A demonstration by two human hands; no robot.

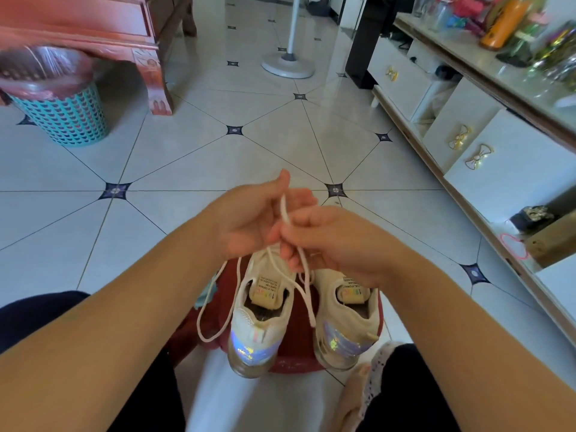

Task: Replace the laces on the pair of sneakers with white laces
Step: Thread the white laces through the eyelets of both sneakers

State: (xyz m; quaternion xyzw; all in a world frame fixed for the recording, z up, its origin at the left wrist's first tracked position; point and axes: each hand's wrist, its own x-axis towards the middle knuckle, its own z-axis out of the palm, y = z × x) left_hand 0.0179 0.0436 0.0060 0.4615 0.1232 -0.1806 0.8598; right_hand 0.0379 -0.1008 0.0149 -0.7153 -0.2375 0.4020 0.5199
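Two small cream sneakers with shiny heel patches stand side by side on a dark red stool (293, 363), heels toward me: the left sneaker (258, 322) and the right sneaker (349, 319). A white lace (218, 307) runs from the left sneaker's front and loops down over the stool's left side. My left hand (249, 216) and my right hand (330, 238) meet above the toes, both pinching the white lace; one end stands up between them. The front of both sneakers is hidden behind my hands.
A teal basket (62, 116) with a pink liner stands at the far left beside a red wooden table (149, 57). A white cabinet (486, 145) with cluttered top runs along the right. A fan base (288, 65) stands far ahead on the tiled floor.
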